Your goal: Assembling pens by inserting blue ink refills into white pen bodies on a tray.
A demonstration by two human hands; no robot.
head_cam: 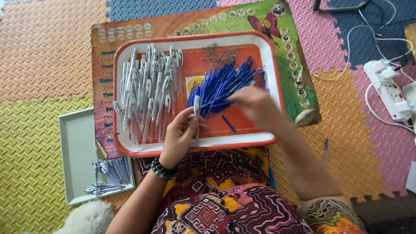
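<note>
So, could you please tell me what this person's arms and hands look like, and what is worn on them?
Both hands are bare, with no gloves or rings visible. The left hand has a bracelet of dark and pale green beads at the wrist. The right hand is blurred; its forearm is bare, and a patterned multicoloured sleeve shows near the elbow.

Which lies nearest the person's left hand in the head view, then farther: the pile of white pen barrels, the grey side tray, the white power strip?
From the left hand:
1. Pile of white pen barrels, just left of it in the orange tray.
2. Grey side tray, farther left on the floor mat.
3. White power strip, far right.
</note>
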